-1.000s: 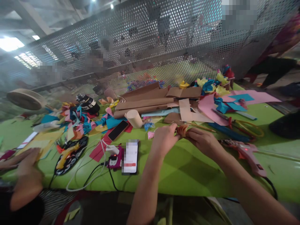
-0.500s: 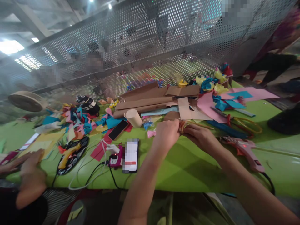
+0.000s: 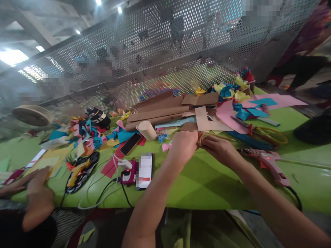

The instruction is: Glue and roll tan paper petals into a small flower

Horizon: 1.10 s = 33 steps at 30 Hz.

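My left hand [image 3: 183,146] and my right hand [image 3: 220,149] meet over the green table [image 3: 207,182] and pinch a small folded brown paper piece [image 3: 200,137] between their fingertips. Most of the piece is hidden by my fingers. A pink glue gun [image 3: 267,162] lies on the table just right of my right wrist. A small pink paper bow [image 3: 166,147] lies just left of my left hand.
A phone [image 3: 144,166] and a pink charger [image 3: 127,176] with cables lie front left. Brown card sheets [image 3: 160,110], a paper roll [image 3: 147,130], coloured scraps [image 3: 85,132] and yellow scissors [image 3: 269,135] crowd the back. Another person's hand [image 3: 38,196] rests at the left edge. A perforated metal screen [image 3: 165,51] stands behind.
My hands have closed in on each other, so the brown paper piece that showed between them is now mostly covered. The other person's hand at the left shifted slightly.
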Motion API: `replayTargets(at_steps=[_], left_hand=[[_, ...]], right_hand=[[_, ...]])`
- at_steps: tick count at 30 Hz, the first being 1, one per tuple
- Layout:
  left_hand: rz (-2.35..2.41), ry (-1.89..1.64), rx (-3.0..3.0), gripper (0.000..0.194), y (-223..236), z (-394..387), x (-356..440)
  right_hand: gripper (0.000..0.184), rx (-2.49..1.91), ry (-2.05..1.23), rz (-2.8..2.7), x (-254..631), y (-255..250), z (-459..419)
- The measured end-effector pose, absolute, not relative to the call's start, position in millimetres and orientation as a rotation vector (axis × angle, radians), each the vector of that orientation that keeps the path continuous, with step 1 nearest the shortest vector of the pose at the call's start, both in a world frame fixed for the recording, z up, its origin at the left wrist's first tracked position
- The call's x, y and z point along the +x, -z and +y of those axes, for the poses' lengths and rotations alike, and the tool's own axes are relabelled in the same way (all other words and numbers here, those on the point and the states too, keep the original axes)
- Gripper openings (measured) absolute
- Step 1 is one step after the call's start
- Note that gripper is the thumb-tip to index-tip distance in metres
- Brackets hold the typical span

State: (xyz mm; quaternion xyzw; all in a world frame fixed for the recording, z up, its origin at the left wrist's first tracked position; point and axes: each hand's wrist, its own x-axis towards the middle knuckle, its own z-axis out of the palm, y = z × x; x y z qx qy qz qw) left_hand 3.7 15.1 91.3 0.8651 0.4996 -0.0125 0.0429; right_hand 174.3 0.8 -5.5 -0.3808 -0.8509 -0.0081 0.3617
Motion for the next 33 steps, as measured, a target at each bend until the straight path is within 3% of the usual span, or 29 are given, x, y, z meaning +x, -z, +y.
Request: replayTargets(at_steps=[11,33], left_hand=[[1.544,0.232,2.614,0.027,-101.1,17.5,5.9],[1.498,0.138,2.773,0.021,-93.0,19.3,1.9]], right_hand=[[0.019,-1.006,0.033,-2.206,173.5,6.6,2.8],[0.021,-0.984,-0.007,-2.148,173.6,11.1,3.6]])
